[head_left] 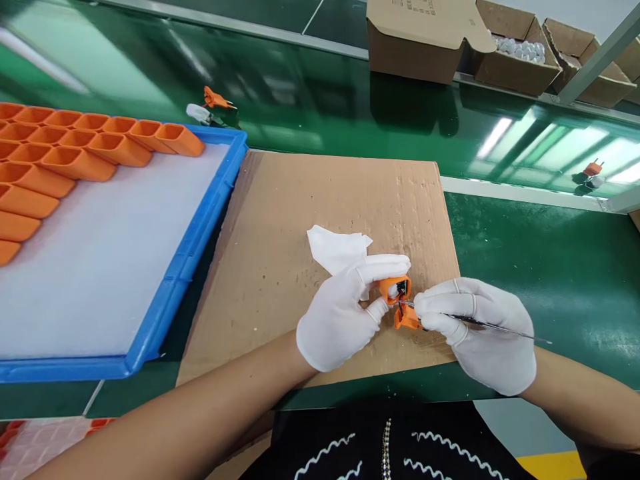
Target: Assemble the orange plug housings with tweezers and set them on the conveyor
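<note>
My left hand (347, 310), in a white glove, grips an orange plastic housing (387, 288) between thumb and fingers. Its open end faces right and shows dark parts and wires inside. Just below it sits a second orange piece (407, 317), seemingly joined to the housing by thin wires. My right hand (475, 327), also gloved, pinches a slim metal tool, perhaps tweezers (493, 325), whose tip reaches the housing's opening. A crumpled white cloth or paper (335, 248) lies behind my left hand. All this is over a cardboard sheet (300, 193).
A blue-rimmed tray (183, 257) at left holds rows of orange housings (83, 162). Cardboard boxes (415, 57) stand on a shelf at the back right. An orange plug piece (216, 99) lies behind the tray, and another plug piece (593, 169) is at far right.
</note>
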{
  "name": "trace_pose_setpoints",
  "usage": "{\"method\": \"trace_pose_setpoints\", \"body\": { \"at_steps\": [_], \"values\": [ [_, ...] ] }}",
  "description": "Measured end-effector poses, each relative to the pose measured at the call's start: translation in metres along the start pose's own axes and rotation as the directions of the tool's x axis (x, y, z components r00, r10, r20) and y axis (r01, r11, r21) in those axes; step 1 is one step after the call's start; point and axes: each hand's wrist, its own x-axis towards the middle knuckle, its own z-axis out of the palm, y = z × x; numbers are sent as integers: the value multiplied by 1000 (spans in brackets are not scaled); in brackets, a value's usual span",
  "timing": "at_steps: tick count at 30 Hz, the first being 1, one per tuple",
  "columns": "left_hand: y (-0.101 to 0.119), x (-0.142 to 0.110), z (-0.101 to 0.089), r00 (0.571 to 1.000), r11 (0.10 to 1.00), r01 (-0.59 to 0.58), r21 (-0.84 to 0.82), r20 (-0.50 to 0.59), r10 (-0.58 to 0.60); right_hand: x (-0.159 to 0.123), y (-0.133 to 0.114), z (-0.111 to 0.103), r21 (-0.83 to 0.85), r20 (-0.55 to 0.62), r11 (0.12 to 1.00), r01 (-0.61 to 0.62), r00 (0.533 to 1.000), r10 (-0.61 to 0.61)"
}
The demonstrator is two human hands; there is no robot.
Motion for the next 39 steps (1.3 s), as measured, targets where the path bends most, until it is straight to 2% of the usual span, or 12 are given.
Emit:
{"method": "trace_pose_setpoints", "body": {
  "at_steps": [5,8,11,15,17,20,24,28,31,33,39],
  "values": [
    [-1,-1,0,1000,1000,-7,18,-5,7,-3,4,1,-30,28,1000,5,1000,-4],
    [-1,-1,-1,1000,1000,2,23,0,-2,-4,4,3,36,43,999,-34,999,33],
    [0,-1,-1,1000,1000,20,-17,12,-19,-4,3,4,164,-10,985,-59,998,62],
    [3,1,-2,998,993,57,-103,8,-57,-4,1,4,183,-69,981,-59,995,73],
    [5,2,-3,995,982,91,-167,42,-86,-4,2,4,184,-45,981,-54,997,63],
    [6,5,-4,979,929,180,-325,152,-136,-5,5,4,171,7,984,-43,999,42],
    [7,7,-5,961,859,252,-447,221,-167,-5,7,5,119,-8,992,-29,1000,30],
    [10,10,-5,957,855,262,-447,237,-169,-4,7,5,176,7,984,-27,1000,26],
    [14,11,-6,952,868,279,-410,239,-193,-2,6,1,206,-113,978,-17,993,41],
    [15,10,-5,948,874,296,-386,231,-219,0,3,-3,213,-141,976,-34,988,65],
    [14,5,-3,957,909,277,-311,175,-232,1,-1,-3,145,-1,989,-30,1000,30]
  ]
}}
